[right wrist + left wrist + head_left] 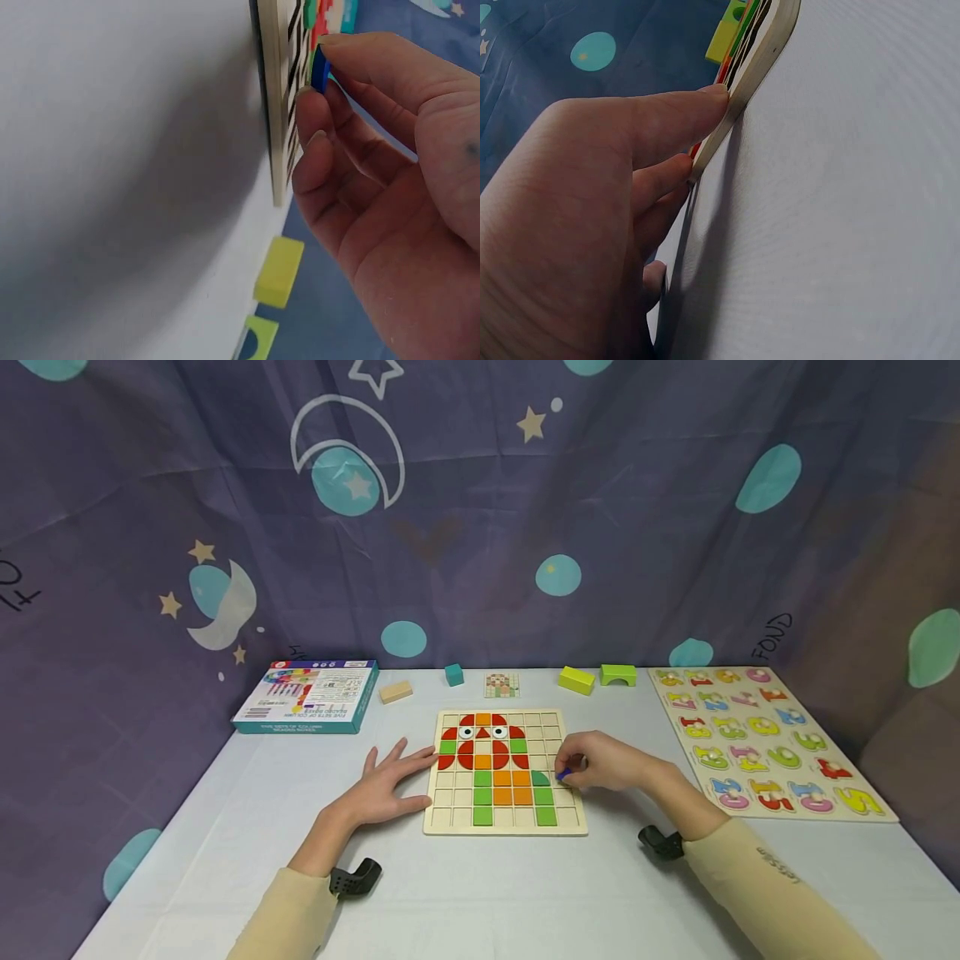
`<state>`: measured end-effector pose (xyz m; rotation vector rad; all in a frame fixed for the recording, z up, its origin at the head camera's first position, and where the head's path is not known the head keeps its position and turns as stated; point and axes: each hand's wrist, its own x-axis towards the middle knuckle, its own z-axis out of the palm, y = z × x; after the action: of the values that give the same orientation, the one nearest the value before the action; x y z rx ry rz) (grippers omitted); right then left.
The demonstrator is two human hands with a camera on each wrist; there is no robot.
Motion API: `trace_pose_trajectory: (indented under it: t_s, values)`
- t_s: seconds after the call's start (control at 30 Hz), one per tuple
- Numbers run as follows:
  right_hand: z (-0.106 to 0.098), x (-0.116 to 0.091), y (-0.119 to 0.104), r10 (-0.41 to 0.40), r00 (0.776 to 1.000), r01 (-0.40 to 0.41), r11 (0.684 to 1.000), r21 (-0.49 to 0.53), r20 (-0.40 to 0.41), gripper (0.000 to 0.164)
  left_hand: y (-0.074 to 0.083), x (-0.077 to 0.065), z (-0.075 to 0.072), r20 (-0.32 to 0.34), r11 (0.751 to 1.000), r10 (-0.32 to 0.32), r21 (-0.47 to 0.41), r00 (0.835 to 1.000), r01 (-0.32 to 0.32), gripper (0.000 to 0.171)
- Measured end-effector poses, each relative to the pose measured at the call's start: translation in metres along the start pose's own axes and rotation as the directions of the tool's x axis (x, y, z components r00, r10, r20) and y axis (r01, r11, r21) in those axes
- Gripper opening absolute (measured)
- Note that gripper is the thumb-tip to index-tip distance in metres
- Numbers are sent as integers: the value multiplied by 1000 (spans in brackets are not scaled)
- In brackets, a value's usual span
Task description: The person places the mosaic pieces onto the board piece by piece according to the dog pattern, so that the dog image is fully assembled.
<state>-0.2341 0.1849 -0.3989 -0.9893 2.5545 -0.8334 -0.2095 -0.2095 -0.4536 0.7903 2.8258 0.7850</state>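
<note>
A square wooden grid board point(506, 831) lies on the white table, partly filled with red, orange and green tiles that form a bird-like figure with two eyes. My right hand point(600, 762) pinches a small blue tile point(321, 69) between thumb and fingertips, over the board's right side. Just left of that tile sits a dark green rounded tile point(540, 778) in the grid. At the board's left edge rests my left hand point(386, 787), fingers spread; its thumb touches the board's rim point(769, 52) in the left wrist view.
Behind the board are a plain wooden block point(396, 692), a teal cube point(454, 675), a small pattern card point(502, 685), a yellow block point(576, 681) and a green arch block point(618, 674). A box point(307, 697) lies back left; a number puzzle point(780, 743) lies right.
</note>
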Motion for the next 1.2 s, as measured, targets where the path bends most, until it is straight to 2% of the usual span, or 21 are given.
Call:
trace_pose_trajectory:
  t_s: [0.43, 1.2]
  values:
    - [6, 7, 0, 23, 999, -22, 999, -24, 38, 10, 1, 0, -1, -5, 1000, 6, 5, 1000, -6, 68]
    - [8, 8, 4, 34, 999, -34, 999, -8, 28, 13, -1, 0, 0, -9, 1000, 13, 0, 1000, -13, 68]
